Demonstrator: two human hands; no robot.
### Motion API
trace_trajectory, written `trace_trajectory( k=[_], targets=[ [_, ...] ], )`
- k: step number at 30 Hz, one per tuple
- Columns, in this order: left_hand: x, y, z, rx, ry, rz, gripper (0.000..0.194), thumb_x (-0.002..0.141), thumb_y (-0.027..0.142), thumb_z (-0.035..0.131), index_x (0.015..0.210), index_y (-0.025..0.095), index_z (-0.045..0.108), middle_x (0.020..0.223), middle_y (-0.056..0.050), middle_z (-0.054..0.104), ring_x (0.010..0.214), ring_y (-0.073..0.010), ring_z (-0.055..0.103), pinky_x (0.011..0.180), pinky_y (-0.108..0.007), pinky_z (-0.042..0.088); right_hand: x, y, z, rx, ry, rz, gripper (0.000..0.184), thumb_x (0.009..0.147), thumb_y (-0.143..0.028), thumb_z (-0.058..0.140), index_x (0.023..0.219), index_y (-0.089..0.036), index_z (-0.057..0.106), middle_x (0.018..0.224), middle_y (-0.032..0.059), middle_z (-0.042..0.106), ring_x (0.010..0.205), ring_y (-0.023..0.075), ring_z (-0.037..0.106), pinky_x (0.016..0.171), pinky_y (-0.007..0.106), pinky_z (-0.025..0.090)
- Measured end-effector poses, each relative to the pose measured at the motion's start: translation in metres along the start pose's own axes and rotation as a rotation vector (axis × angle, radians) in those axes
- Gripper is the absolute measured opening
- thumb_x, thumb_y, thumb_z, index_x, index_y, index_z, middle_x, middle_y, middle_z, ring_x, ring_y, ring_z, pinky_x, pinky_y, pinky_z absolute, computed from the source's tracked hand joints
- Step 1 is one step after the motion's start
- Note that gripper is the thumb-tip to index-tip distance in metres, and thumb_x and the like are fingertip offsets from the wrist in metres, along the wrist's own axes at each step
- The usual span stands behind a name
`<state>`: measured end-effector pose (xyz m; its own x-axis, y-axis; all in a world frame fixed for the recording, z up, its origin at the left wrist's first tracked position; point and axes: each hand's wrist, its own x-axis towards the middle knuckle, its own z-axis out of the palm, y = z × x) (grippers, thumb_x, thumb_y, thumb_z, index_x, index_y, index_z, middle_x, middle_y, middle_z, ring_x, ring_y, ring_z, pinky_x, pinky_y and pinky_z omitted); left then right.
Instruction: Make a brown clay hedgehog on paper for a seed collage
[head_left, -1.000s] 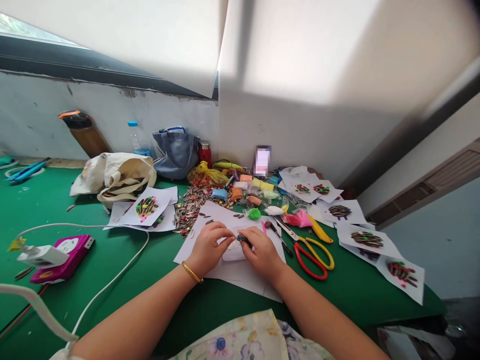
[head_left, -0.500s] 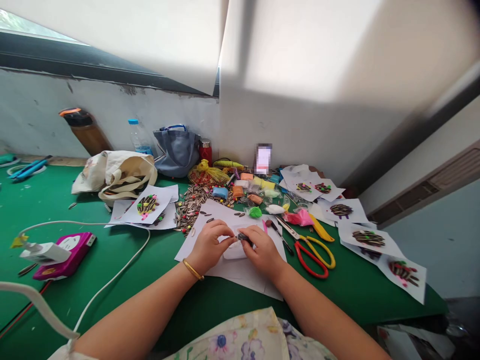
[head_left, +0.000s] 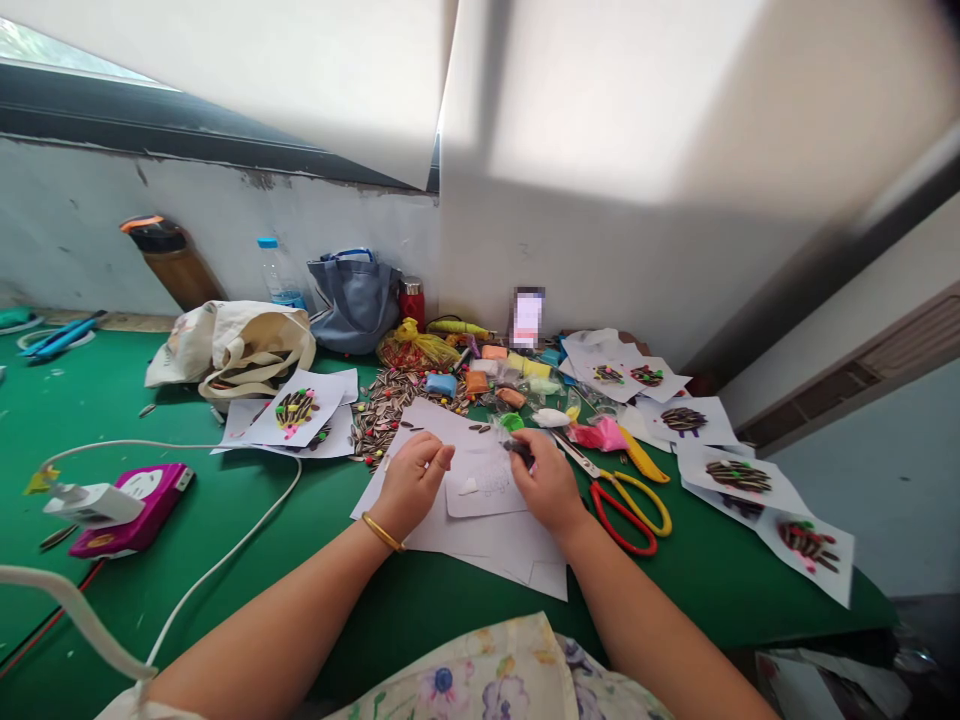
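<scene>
My right hand point(head_left: 549, 482) is closed around a black lump point(head_left: 519, 453), with a bit of see-through wrapping at its far end. My left hand point(head_left: 411, 487), a gold bangle at its wrist, is closed with thumb and forefinger pressed together. Whatever it pinches, if anything, is too small to make out. Between the hands a small white card point(head_left: 487, 502) with faint pencil lines lies on larger white paper sheets point(head_left: 480, 548). A little white piece point(head_left: 468, 487) rests on the card. Past the hands a green clay lump point(head_left: 512, 422) sits near the paper's edge.
Scissors point(head_left: 622, 500) with red and yellow handles lie right of the paper. Sunflower seeds point(head_left: 382, 400) are heaped behind my left hand, beside coloured clay packets point(head_left: 476, 382). Seed-decorated cards point(head_left: 739, 477) line the right side. A cable crosses at left near a magenta box point(head_left: 135, 515).
My hands have drawn apart, the left slightly left and the right rightward with the black lump. The card and white piece between them now show.
</scene>
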<state>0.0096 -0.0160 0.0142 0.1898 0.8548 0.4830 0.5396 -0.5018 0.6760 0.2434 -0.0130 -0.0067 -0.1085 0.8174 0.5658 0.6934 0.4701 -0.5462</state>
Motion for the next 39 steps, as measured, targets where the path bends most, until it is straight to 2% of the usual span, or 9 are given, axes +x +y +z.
trace_trajectory(
  k=[3,6,12,17,21,24,29,35,39],
  targets=[
    [0.0,0.001,0.002,0.002,0.025,-0.011,0.03,0.097,0.033,0.046,0.073,0.019,0.058,0.076,-0.002,0.056,0.077,-0.0168,0.053,0.073,-0.03,0.044,0.007,0.022,-0.013,-0.195,0.088,0.079,0.023,0.086,-0.02,0.051,0.107,-0.018,0.061,0.1,0.0101,0.066,0.094,0.026,0.06,0.086,0.042,0.046],
    [0.001,0.0,0.005,-0.04,-0.011,-0.004,0.018,0.095,0.027,0.05,0.086,0.019,0.065,0.088,-0.004,0.061,0.086,-0.0173,0.056,0.08,-0.031,0.046,0.011,0.04,-0.023,-0.359,0.074,0.169,0.025,0.084,-0.017,0.05,0.106,-0.017,0.062,0.105,0.0111,0.067,0.101,0.0269,0.058,0.089,0.041,0.043],
    [0.0,0.001,0.007,-0.09,-0.063,-0.01,0.011,0.089,0.027,0.061,0.086,0.02,0.07,0.085,-0.003,0.063,0.081,-0.0163,0.059,0.077,-0.03,0.047,0.009,0.043,-0.027,-0.516,0.016,0.244,0.046,0.077,-0.009,0.049,0.12,-0.019,0.063,0.127,0.0116,0.06,0.118,0.0305,0.051,0.098,0.046,0.036],
    [-0.001,0.005,0.003,-0.052,-0.066,0.01,0.017,0.085,0.033,0.068,0.074,0.019,0.066,0.077,-0.002,0.061,0.075,-0.0161,0.056,0.071,-0.03,0.045,0.008,0.021,-0.023,-0.412,0.152,0.104,0.048,0.078,-0.007,0.045,0.121,-0.021,0.062,0.129,0.0096,0.058,0.121,0.0292,0.048,0.104,0.048,0.033],
    [-0.001,0.006,0.002,0.006,-0.1,0.03,0.037,0.097,0.035,0.047,0.066,0.018,0.058,0.072,-0.002,0.055,0.072,-0.0156,0.052,0.069,-0.03,0.043,0.002,-0.004,-0.011,-0.235,0.107,-0.059,0.041,0.082,-0.009,0.046,0.117,-0.022,0.063,0.122,0.0087,0.06,0.116,0.0265,0.051,0.102,0.046,0.036],
    [0.0,0.006,0.003,0.021,-0.077,0.006,0.029,0.095,0.032,0.05,0.072,0.018,0.059,0.077,-0.002,0.055,0.077,-0.0167,0.053,0.072,-0.03,0.043,-0.004,-0.02,-0.001,-0.123,0.05,-0.131,0.04,0.082,-0.009,0.048,0.116,-0.022,0.063,0.118,0.0086,0.061,0.113,0.0257,0.053,0.101,0.045,0.038],
    [0.001,0.005,0.006,-0.03,-0.133,0.02,0.018,0.094,0.025,0.051,0.092,0.02,0.068,0.088,-0.004,0.062,0.086,-0.0172,0.057,0.08,-0.031,0.045,-0.009,-0.031,0.007,-0.018,-0.027,-0.164,0.038,0.083,-0.01,0.048,0.116,-0.022,0.063,0.115,0.0084,0.062,0.111,0.0251,0.054,0.097,0.044,0.041],
    [0.0,0.007,0.004,0.01,-0.117,0.008,0.029,0.092,0.031,0.055,0.066,0.018,0.054,0.072,-0.001,0.053,0.071,-0.0155,0.051,0.067,-0.03,0.041,-0.008,-0.03,0.006,-0.003,-0.039,-0.142,0.035,0.084,-0.01,0.048,0.113,-0.021,0.064,0.112,0.0082,0.064,0.108,0.0243,0.055,0.095,0.042,0.041],
    [0.0,0.008,0.004,-0.013,-0.065,-0.003,0.018,0.089,0.024,0.056,0.072,0.019,0.054,0.077,-0.001,0.053,0.076,-0.0161,0.051,0.07,-0.03,0.042,-0.01,-0.026,0.008,-0.059,-0.127,-0.115,0.029,0.085,-0.011,0.05,0.106,-0.021,0.067,0.105,0.0068,0.068,0.103,0.0233,0.058,0.093,0.04,0.04]
  ],
)
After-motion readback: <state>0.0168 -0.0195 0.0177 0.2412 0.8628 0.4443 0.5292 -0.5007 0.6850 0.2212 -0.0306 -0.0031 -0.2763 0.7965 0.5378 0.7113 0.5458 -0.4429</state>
